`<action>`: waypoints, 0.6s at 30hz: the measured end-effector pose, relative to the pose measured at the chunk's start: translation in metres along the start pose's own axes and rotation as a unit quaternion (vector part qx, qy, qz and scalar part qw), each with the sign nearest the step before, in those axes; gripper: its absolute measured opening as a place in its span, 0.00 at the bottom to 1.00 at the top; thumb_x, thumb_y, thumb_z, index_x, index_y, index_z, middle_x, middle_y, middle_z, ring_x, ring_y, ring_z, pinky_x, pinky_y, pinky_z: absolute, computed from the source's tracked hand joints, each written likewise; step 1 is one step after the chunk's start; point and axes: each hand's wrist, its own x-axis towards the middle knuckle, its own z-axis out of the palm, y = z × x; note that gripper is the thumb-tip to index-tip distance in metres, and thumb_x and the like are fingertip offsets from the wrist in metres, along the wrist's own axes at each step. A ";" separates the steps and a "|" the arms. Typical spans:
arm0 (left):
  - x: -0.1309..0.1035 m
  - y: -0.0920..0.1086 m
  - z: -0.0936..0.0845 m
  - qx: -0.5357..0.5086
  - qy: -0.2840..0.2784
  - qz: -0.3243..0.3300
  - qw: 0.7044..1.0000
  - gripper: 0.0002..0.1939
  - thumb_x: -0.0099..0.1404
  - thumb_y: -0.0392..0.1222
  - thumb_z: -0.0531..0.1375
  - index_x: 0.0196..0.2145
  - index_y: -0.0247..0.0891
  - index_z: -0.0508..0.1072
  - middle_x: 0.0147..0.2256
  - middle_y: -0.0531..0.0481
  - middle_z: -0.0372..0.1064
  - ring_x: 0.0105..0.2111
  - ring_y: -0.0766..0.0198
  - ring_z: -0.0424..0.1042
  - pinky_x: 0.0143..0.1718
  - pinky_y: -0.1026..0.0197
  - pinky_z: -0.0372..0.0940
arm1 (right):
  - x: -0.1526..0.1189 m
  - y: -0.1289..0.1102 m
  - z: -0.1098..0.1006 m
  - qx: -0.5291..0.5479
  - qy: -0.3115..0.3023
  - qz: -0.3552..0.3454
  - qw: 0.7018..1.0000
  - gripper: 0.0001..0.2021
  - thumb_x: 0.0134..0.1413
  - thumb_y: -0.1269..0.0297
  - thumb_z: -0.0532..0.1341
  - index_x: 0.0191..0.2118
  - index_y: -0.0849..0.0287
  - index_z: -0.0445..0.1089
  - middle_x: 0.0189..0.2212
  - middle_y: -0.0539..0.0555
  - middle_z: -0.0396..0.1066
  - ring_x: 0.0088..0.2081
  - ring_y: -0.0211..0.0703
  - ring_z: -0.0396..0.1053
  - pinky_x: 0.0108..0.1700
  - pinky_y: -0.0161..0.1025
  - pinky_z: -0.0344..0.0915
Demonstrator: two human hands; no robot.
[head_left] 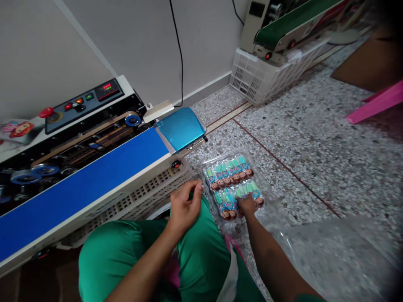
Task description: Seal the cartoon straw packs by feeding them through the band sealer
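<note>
On the floor to my right, a clear plastic tray (203,170) holds two rows of small doll-shaped figures (234,179) with brown heads, blue patterned bodies and pale green ends. My right hand (247,204) reaches down into the nearer row, its fingers closed around one of these figures, which it partly hides. Resting near my green-clad knee, my left hand (186,203) is loosely curled with thumb and forefinger together, and nothing shows in it. It is nearest to the tray's left side and the conveyor machine.
A machine with a blue conveyor belt (94,172) and a lit control panel (85,102) runs along my left, ending in a shiny blue plate (181,128). White crates (248,79) stand under another green-belt conveyor (292,25). Clear plastic (333,251) lies at right, near a pink leg (378,102).
</note>
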 end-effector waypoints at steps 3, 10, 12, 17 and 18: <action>0.000 -0.001 0.000 -0.002 0.003 0.005 1.000 0.06 0.63 0.38 0.57 0.37 0.38 0.73 0.29 0.51 0.75 0.29 0.65 0.74 0.33 0.65 0.66 | 0.007 -0.001 -0.005 0.009 0.038 0.045 0.998 0.31 0.58 0.47 0.42 0.59 0.61 0.58 0.49 0.69 0.65 0.51 0.62 0.62 0.46 0.55 0.57; 0.002 0.000 0.000 -0.001 0.004 0.003 1.000 0.05 0.63 0.37 0.57 0.36 0.38 0.73 0.28 0.52 0.74 0.28 0.66 0.73 0.32 0.65 0.66 | 0.015 0.015 -0.013 0.007 0.064 0.018 0.998 0.20 0.54 0.60 0.51 0.51 0.55 0.68 0.52 0.64 0.62 0.53 0.59 0.58 0.50 0.54 0.53; 0.003 0.000 0.000 -0.003 0.004 -0.002 1.000 0.05 0.63 0.37 0.57 0.36 0.39 0.73 0.28 0.51 0.74 0.28 0.65 0.73 0.32 0.65 0.66 | 0.012 0.020 -0.011 0.008 0.059 0.010 0.998 0.19 0.53 0.61 0.52 0.49 0.55 0.69 0.52 0.63 0.62 0.54 0.59 0.58 0.50 0.53 0.54; 0.003 0.002 0.002 -0.008 0.002 0.000 1.000 0.05 0.63 0.38 0.57 0.36 0.39 0.73 0.28 0.51 0.74 0.28 0.65 0.73 0.32 0.64 0.66 | 0.003 0.027 0.002 0.019 0.030 -0.033 0.999 0.17 0.54 0.55 0.51 0.43 0.53 0.72 0.52 0.57 0.64 0.54 0.56 0.58 0.50 0.50 0.56; 0.003 0.002 0.002 -0.007 0.001 0.001 1.000 0.05 0.63 0.38 0.57 0.36 0.39 0.73 0.28 0.51 0.74 0.28 0.65 0.73 0.32 0.64 0.66 | 0.002 0.027 0.004 0.021 0.023 -0.037 0.999 0.17 0.54 0.55 0.52 0.44 0.54 0.72 0.51 0.57 0.65 0.53 0.55 0.60 0.50 0.49 0.57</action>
